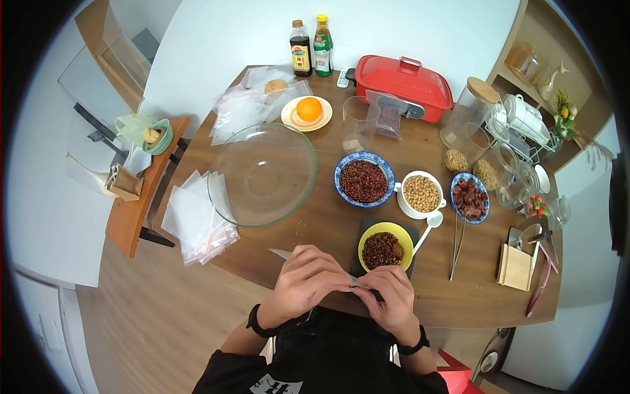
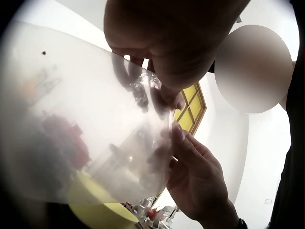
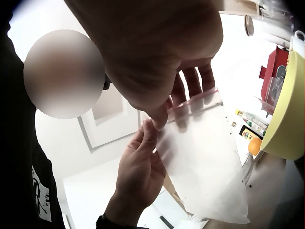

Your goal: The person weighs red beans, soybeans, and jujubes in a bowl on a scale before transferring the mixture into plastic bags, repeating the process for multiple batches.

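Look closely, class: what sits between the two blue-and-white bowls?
A white two-handled bowl of tan beans sits between them, as the head view shows.

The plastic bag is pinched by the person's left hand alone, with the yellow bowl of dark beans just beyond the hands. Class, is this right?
Not quite: the right hand pinches the plastic bag too, together with the left hand, as the left wrist view shows. The yellow bowl of dark beans is indeed just beyond them.
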A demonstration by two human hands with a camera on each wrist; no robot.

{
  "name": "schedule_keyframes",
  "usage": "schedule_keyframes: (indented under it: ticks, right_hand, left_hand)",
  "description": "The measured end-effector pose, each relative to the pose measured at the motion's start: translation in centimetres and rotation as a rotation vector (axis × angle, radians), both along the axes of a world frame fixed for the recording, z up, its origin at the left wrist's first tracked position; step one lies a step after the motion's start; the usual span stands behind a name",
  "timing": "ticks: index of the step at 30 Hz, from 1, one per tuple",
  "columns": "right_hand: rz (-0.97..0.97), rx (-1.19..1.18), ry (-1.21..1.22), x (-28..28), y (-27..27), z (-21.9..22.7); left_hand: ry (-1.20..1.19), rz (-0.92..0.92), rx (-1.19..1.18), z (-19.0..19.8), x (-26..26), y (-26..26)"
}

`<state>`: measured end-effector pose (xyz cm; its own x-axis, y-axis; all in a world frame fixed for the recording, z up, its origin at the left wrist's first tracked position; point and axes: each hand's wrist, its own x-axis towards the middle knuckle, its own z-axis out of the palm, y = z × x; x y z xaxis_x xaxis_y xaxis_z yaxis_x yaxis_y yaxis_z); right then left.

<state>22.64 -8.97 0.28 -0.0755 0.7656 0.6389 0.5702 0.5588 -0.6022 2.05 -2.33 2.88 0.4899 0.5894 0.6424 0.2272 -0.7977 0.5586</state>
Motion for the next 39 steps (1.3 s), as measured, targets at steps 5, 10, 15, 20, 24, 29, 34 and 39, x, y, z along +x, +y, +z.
schedule_keyframes:
  ticks: [5,10,15,20,24,29,34,39]
  right_hand:
    - [0.063,-0.091,-0.192,0.6,-0.2,0.1]
    - [0.097,-0.044,-0.236,0.1,-0.4,0.3]
    - [0.150,0.010,-0.297,0.5,-0.5,0.1]
    - [0.143,0.052,-0.258,0.5,-0.5,0.1]
    - [0.127,-0.003,-0.264,0.2,-0.5,0.9]
    - [0.236,0.073,-0.253,0.5,-0.5,0.8]
    - [0.271,-0.004,-0.275,0.4,-1.5,0.8]
    - [0.246,-0.112,-0.345,0.4,-2.8,0.6]
  left_hand:
    - [0.018,0.015,0.019,-0.8,-0.5,-0.1]
    - [0.021,0.019,0.034,-0.9,-0.7,-0.4]
    - [-0.014,0.012,0.039,-1.3,-0.3,-0.8]
    - [-0.042,-0.008,0.014,-1.0,0.0,-1.0]
    - [-0.010,-0.044,0.022,-1.4,0.6,-1.8]
    - [-0.032,-0.087,0.032,-1.4,0.8,-2.3]
    - [-0.098,-0.071,-0.065,-1.6,0.2,-2.9]
    - [-0.213,0.001,-0.280,-2.9,-0.6,-3.6]
